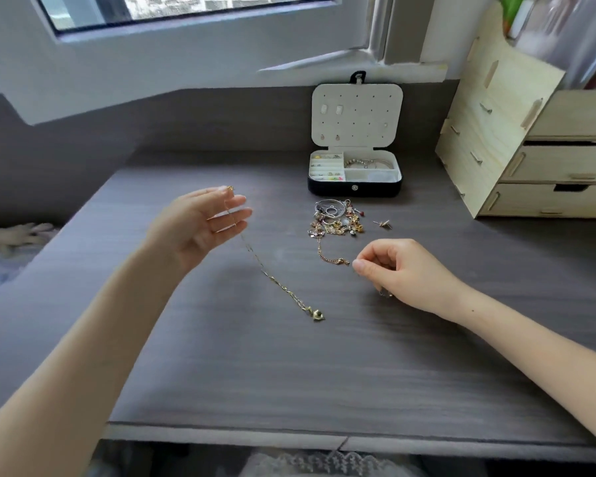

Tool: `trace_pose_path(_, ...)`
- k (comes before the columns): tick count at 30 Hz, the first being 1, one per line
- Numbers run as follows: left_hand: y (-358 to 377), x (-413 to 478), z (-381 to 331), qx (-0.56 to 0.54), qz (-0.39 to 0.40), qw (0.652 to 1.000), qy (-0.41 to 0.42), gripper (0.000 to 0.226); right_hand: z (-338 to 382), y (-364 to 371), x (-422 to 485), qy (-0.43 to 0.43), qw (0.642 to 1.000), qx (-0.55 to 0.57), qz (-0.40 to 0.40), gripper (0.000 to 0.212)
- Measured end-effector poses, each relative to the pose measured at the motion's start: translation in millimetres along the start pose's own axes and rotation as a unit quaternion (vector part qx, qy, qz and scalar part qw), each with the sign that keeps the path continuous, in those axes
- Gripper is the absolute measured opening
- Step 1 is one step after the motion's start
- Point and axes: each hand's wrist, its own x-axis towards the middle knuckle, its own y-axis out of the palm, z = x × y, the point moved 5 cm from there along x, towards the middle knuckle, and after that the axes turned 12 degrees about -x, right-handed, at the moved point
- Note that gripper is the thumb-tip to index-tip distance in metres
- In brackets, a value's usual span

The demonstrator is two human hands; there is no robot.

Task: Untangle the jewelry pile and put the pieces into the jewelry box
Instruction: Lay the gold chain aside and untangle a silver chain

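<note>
Left grip: the left hand (200, 223) is raised at centre left of the frame. It appears to pinch the top end of the gold necklace (255, 259) at its uppermost fingertips. The other fingers are straight, and the chain lies across them.
Right grip: the right hand (398, 271) is low over the table (221, 366) at centre right, fingers curled and thumb against forefinger. Whether it holds anything I cannot tell.
Necklace axis: it runs diagonally from the left grip down and right to the pendant (318, 315), which rests on the table at centre frame. It looks free of the heap.
Jewelry pile (336, 218): it sits above centre, just in front of the jewelry box (355, 189). A rose chain (326, 253) trails from it toward the right hand's fingertips.
Box: it is open, with the lid propped upright behind and compartments already partly filled. It lies up and to the right of the left grip, beyond the heap.
Nearer hand: the right hand is closer to both the pile and the trailing chain, while the left holds the freed piece.
Likely next move: carry the necklace up and right to the box, lifting the pendant so it passes over the heap without snagging.
Room: there is bare table below and to the left. A wooden drawer unit (496, 132) crowds the right of the box, and a loose stud (382, 223) lies just right of the heap.
</note>
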Motion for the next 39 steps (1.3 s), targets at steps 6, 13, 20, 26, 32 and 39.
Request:
trace_pose_path(6, -44.6, 29.8, -6.3, 0.103, -0.101, 0.989, 0.018, 0.013, 8.3, 12.4, 9.0, 0.014, 1.000, 0.011, 0.003, 0.016)
trace_pose_path(13, -87.5, 64.1, -24.8, 0.088, -0.215, 0.972, 0.045, 0.018, 17.0, 23.4, 12.3, 0.022, 1.000, 0.002, 0.012, 0.017)
trace_pose_path(20, -111.9, 75.2, -32.6, 0.322, -0.283, 0.900, 0.074, 0.026, 26.3, 31.5, 18.3, 0.031, 0.999, -0.006, 0.031, 0.019)
trace_pose_path(26, -69.9, 60.5, -25.2, 0.468, -0.278, 0.824, 0.157, 0.045, 29.7, 27.2, 18.0, 0.054, 0.994, 0.079, 0.047, 0.019)
trace_pose_path(32, 39.1, -2.8, 39.7, 0.286, 0.114, 0.950, 0.041, 0.022, 22.9, 12.5, 13.5, 0.057, 0.983, 0.161, 0.066, 0.015)
trace_pose_path(39, 85.3, -31.4, 87.6, 0.323, 0.284, 0.901, -0.059, 0.028, 12.3, -0.6, 5.3, 0.045, 0.968, 0.236, 0.075, 0.017)
